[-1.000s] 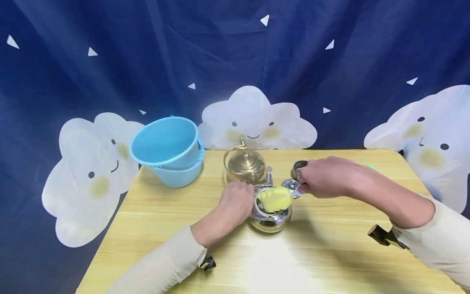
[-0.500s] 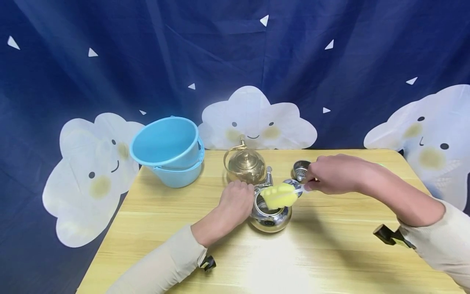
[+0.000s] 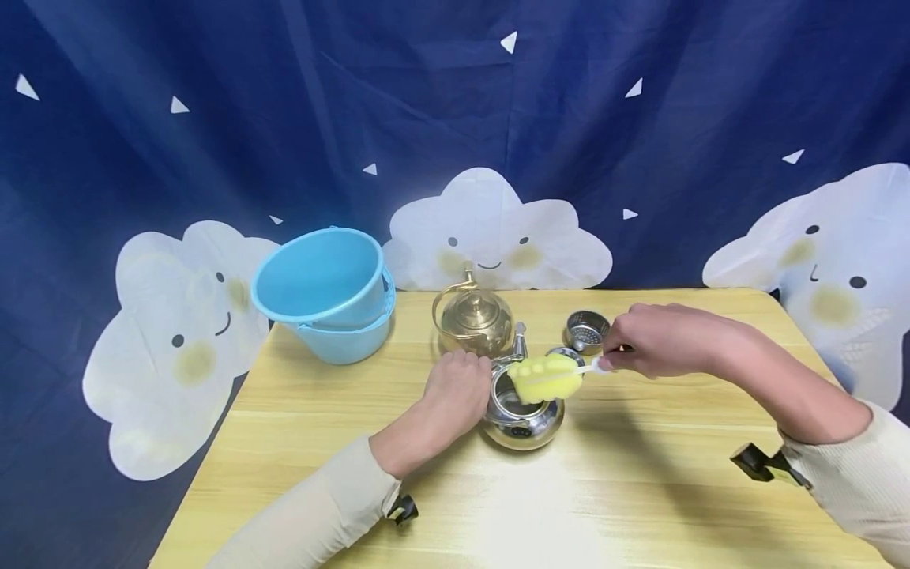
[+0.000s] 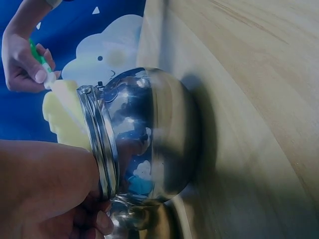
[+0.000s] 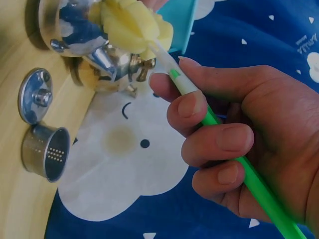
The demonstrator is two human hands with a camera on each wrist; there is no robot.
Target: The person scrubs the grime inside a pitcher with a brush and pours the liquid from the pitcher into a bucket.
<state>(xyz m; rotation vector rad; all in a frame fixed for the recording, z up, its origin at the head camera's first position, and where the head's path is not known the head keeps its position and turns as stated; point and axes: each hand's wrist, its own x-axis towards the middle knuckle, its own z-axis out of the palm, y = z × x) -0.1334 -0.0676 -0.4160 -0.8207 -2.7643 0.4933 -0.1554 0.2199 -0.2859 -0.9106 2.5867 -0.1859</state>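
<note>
Yellow sponge brush [image 3: 546, 379], gripped in the right hand [image 3: 650, 340], is held over the open steel kettle [image 3: 522, 432], which is gripped near its top by the left hand [image 3: 458, 387]. Scrubbing seems in hand; next, a steeper downward tilt would probably be needed.

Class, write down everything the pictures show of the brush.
The brush has a lumpy yellow head that looks like sponge, a white neck and a slim green handle that looks like plastic. The right hand grips it, fingers curled round. It slants, head lower, pointing toward the person's left, above the open silver pot; whether they touch is unclear.
</note>
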